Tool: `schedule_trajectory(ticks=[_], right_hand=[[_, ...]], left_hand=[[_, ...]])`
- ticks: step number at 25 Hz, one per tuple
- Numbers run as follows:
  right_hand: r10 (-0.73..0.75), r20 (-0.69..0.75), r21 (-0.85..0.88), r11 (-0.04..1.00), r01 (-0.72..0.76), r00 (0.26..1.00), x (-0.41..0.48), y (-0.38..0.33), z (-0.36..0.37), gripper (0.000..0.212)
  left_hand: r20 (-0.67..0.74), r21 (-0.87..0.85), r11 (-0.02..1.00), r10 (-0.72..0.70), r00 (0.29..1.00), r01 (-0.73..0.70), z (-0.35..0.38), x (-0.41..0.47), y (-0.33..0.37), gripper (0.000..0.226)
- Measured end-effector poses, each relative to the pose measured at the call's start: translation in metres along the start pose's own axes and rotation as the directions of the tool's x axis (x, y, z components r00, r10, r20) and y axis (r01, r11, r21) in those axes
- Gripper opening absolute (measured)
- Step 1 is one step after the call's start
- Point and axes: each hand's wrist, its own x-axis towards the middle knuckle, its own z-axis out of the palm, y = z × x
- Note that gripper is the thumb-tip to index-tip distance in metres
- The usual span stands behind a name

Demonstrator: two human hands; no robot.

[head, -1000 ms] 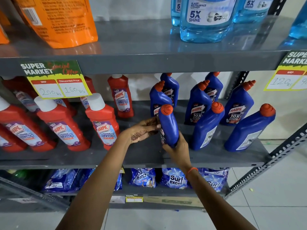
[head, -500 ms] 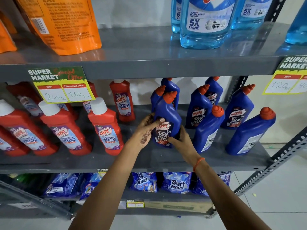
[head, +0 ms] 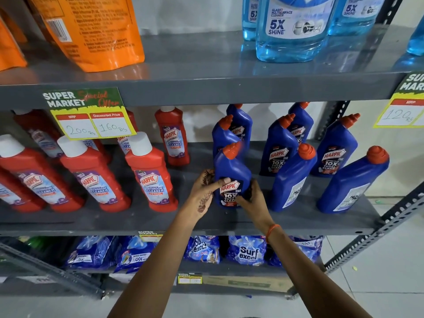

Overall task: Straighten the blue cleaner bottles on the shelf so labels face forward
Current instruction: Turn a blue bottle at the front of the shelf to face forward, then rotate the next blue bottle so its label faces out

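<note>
Several blue cleaner bottles with orange-red caps stand on the grey middle shelf (head: 160, 221). Both hands hold the front-left blue bottle (head: 231, 171), which stands upright with its front label toward me. My left hand (head: 205, 193) grips its left side, thumb across the label. My right hand (head: 251, 200) grips its lower right side. Two front bottles to the right, one (head: 291, 180) beside it and one (head: 353, 182) near the shelf end, show their white back labels. The blue bottles behind (head: 280, 145) show front labels.
Red bathroom cleaner bottles (head: 149, 173) fill the shelf's left half. Price tags (head: 89, 115) hang from the upper shelf, which carries orange pouches (head: 96, 31) and light blue glass cleaner bottles (head: 293, 28). Blue detergent packs (head: 247, 251) lie on the shelf below. A slotted upright (head: 376, 230) slants at right.
The held bottle turned from side-on to label-forward and came down upright onto the shelf. Both hands stayed on it and followed it slightly lower.
</note>
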Motion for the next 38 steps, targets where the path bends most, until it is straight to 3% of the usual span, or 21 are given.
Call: schedule_trajectory(ticks=[13,16,18,21,25,27,29,32,38], right_hand=[[0.002,-0.043,0.017,1.0,-0.001,0.999,-0.012,0.0,0.01,0.05],[-0.153,-0.177,-0.129,0.983,0.132,0.972,-0.027,-0.005,0.012,0.062],[-0.385,-0.254,-0.312,0.901,0.302,0.887,-0.043,-0.012,0.01,0.067],[-0.569,-0.294,-0.396,0.804,0.444,0.768,-0.052,-0.032,-0.004,0.066],[-0.63,-0.323,-0.37,0.771,0.519,0.706,-0.055,-0.045,-0.047,0.063],[-0.607,-0.357,-0.349,0.792,0.501,0.71,-0.06,-0.034,-0.072,0.061],[-0.51,-0.373,-0.316,0.855,0.411,0.775,-0.061,-0.014,-0.091,0.062],[-0.284,-0.354,-0.248,0.947,0.203,0.891,-0.057,0.009,-0.102,0.076],[-0.141,-0.318,-0.263,0.963,0.056,0.938,-0.035,0.023,-0.091,0.1]], left_hand=[[0.007,0.03,0.999,0.015,1.0,-0.015,-0.001,-0.014,-0.003,0.072],[-0.072,0.207,0.974,0.109,0.991,-0.092,0.01,-0.027,0.0,0.079],[-0.191,0.471,0.869,0.265,0.945,-0.149,0.023,-0.041,0.002,0.094],[-0.147,0.711,0.647,0.52,0.841,-0.276,0.055,-0.062,0.006,0.094],[0.019,0.754,0.479,0.669,0.743,-0.45,0.118,-0.067,-0.003,0.077],[0.116,0.739,0.444,0.656,0.746,-0.506,0.141,-0.058,-0.011,0.063],[0.134,0.741,0.467,0.603,0.787,-0.483,0.153,-0.042,-0.018,0.051],[0.062,0.669,0.662,0.405,0.912,-0.339,0.161,-0.011,-0.014,0.036],[0.09,0.555,0.801,0.209,0.974,-0.223,0.157,0.026,-0.007,0.018]])
